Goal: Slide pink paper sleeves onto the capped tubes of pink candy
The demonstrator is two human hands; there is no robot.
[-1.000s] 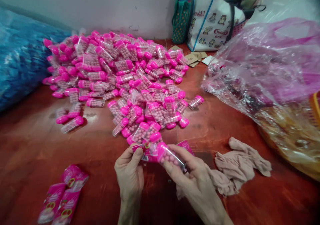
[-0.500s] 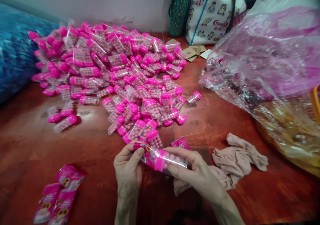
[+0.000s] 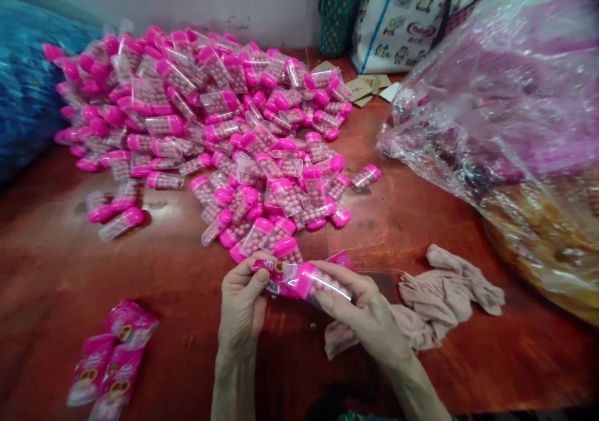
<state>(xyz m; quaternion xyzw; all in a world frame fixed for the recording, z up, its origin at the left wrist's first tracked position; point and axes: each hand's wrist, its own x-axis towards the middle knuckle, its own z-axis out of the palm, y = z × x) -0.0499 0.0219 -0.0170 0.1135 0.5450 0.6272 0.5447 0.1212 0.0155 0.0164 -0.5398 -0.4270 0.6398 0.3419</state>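
My left hand (image 3: 244,299) pinches the left end of a printed pink wrapper sleeve (image 3: 283,279) between thumb and fingers. In my right hand (image 3: 362,302) is a clear plastic bottle (image 3: 325,284) of pink balls with a bright pink cap, its cap end pointing left at the sleeve. Cap and sleeve meet or overlap; whether the cap is inside the sleeve I cannot tell. Just beyond my hands lies a heap of similar capped bottles (image 3: 285,196). Another printed pink piece (image 3: 343,260) shows partly behind my right hand.
Several wrapped packs (image 3: 116,365) lie at the lower left. A crumpled beige cloth (image 3: 440,290) is right of my hands. A clear and pink plastic bag (image 3: 505,96) covers the right side; a blue bag (image 3: 32,78) stands left. Cardboard pieces (image 3: 367,87) lie near a white printed bag (image 3: 397,22).
The bottle and sleeve have shifted slightly up and right with both hands. The camera view has tilted a little. Both hands keep their holds.
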